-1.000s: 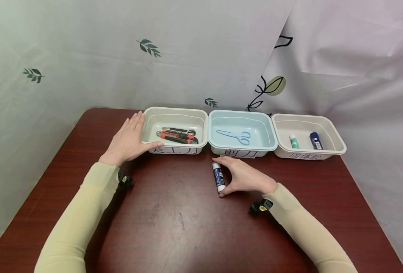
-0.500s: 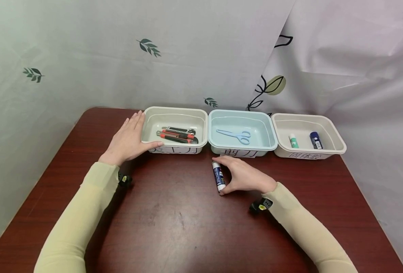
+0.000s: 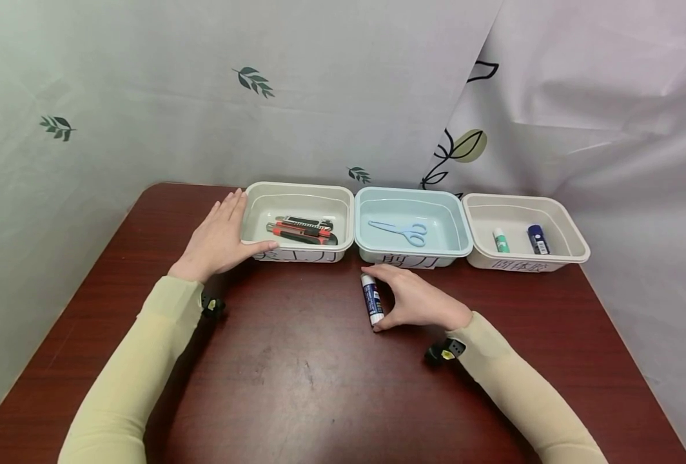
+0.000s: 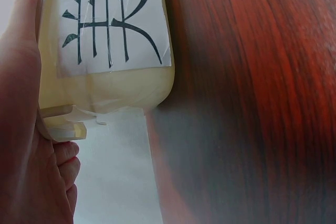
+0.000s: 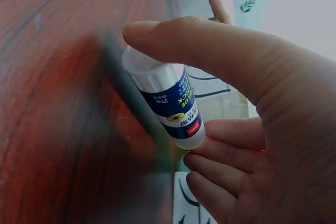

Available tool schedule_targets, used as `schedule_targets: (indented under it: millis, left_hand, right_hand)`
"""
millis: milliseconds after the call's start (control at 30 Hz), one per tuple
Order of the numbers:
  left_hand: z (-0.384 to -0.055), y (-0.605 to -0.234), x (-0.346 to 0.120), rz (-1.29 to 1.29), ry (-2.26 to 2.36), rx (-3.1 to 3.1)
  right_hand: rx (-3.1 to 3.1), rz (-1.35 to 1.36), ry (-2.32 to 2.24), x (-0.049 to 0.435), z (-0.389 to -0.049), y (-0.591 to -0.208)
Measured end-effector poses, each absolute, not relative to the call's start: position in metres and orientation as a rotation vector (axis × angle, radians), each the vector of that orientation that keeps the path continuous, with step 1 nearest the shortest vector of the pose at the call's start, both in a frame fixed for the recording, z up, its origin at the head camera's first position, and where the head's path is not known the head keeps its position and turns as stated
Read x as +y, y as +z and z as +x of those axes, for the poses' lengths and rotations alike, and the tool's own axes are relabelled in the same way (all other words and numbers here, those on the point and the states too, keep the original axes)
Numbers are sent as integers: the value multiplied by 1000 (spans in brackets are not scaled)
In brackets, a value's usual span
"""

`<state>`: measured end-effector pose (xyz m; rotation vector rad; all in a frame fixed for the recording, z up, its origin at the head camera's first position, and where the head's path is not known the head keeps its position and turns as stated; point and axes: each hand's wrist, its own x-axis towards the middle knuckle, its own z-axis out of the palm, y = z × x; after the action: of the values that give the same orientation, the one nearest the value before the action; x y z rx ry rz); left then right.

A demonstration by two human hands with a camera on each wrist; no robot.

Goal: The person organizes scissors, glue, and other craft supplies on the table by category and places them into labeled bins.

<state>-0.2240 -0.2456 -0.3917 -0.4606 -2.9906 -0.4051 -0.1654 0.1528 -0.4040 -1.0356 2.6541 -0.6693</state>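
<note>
My right hand [image 3: 421, 299] pinches a glue stick [image 3: 372, 299] by its two ends, thumb at the near end and fingers at the far one. In the right wrist view, this glue stick [image 5: 173, 103] has white ends and a dark blue label. It is low over the table or on it; I cannot tell which. My left hand [image 3: 215, 235] rests against the left end of a cream bin [image 3: 299, 256], fingers straight along its side, thumb over the front rim. Several utility knives [image 3: 302, 231] lie in that bin. The left wrist view shows the bin's paper label [image 4: 113, 30].
A light blue bin [image 3: 465, 248] holding blue scissors [image 3: 401, 231] stands in the middle of the row. To its right, another cream bin [image 3: 581, 251] contains a green-and-white glue stick [image 3: 501, 240] and a dark blue one [image 3: 538, 240]. Behind the wooden table [image 3: 296, 386] hangs a patterned curtain [image 3: 320, 90].
</note>
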Motion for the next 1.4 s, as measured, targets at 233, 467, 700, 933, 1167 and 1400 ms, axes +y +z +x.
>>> schedule_targets:
  millis: [233,467,700,933,1167,1400]
  left_hand:
    - [-224,-390,-245,-459,-403,-2989]
    - [-225,-391,-246,-457,-404,-2990]
    - [-224,-391,-246,-460,-409,-2987]
    - [-223,-390,-246,-459,-401,-2989]
    - [-224,-391,-246,-462,-401,-2988]
    - [-225,-393,-246,-463,-399,-2986]
  right_hand:
    - [2678,-1045,-683,157,-162,-394]
    - [2702,-1030,-676,161,-156,-384]
    - [2727,-1042,-711,168,-152,-373]
    - [2750,-1017,-758,179,-150,-361]
    - [2785,-968,-789,193,-150,-349]
    - [2844,-947,-790,209,-154,-340]
